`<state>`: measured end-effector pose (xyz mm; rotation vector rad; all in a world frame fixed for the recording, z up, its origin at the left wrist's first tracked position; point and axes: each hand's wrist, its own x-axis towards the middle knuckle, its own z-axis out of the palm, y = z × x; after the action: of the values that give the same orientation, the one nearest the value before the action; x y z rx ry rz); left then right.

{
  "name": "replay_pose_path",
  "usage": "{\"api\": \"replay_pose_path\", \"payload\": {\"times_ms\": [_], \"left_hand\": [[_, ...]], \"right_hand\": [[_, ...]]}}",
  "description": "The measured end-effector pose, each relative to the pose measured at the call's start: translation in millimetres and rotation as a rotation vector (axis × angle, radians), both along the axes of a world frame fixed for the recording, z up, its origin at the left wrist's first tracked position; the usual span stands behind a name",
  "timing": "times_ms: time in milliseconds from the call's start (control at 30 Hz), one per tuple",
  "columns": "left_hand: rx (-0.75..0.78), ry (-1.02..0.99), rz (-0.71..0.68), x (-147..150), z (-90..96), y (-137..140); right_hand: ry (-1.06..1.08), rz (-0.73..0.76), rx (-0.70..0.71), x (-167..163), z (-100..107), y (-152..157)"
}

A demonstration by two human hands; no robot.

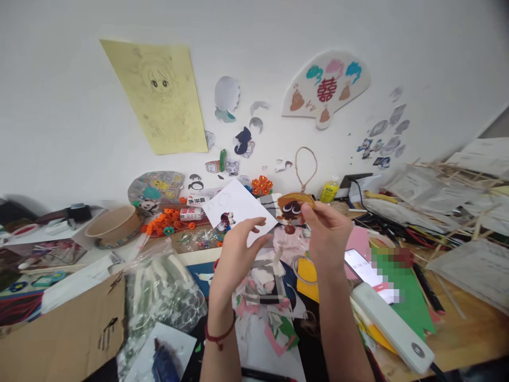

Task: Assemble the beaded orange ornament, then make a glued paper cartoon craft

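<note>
My right hand (331, 233) pinches the edge of a small round hanging ornament (292, 208) with a dark big-eyed cartoon face. A twine loop (306, 164) stands up from its top, and a brown bead (290, 229) hangs beneath. My left hand (240, 254) is raised to the left of it, thumb and fingers apart, with nothing between them. Behind the left fingers is a white sheet of paper (238, 199) bearing a small coloured figure; whether the hand touches it I cannot tell. Paper scraps (264, 281) lie below, between my arms.
At left are a cardboard sheet (63, 329), a plastic bag of white-green pieces (163, 292) and a round tub (113, 223). Orange beads (163, 222) sit near the wall. A phone (368, 273), a white power strip (392, 326) and stick frames (457, 207) occupy the right.
</note>
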<state>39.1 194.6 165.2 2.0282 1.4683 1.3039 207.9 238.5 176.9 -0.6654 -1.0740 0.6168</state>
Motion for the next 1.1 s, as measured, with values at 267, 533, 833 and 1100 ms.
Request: {"api": "replay_pose_path", "payload": {"times_ms": [267,533,833,1100], "left_hand": [[0.345,-0.151,0.037,7.3,59.3,-56.3],[0.288,-0.315,-0.02,0.4,70.1,-96.6],[0.245,-0.402,-0.035,-16.1,57.9,-110.2],[0.211,-0.395,-0.148,-19.7,63.9,-131.7]], "right_hand": [[-0.038,0.135,0.035,-14.0,17.4,-57.7],[-0.158,0.376,-0.027,-13.1,14.0,-106.8],[-0.349,0.479,-0.17,-10.3,-60.7,-141.9],[-0.289,0.464,-0.126,-14.9,-53.3,-160.8]]}}
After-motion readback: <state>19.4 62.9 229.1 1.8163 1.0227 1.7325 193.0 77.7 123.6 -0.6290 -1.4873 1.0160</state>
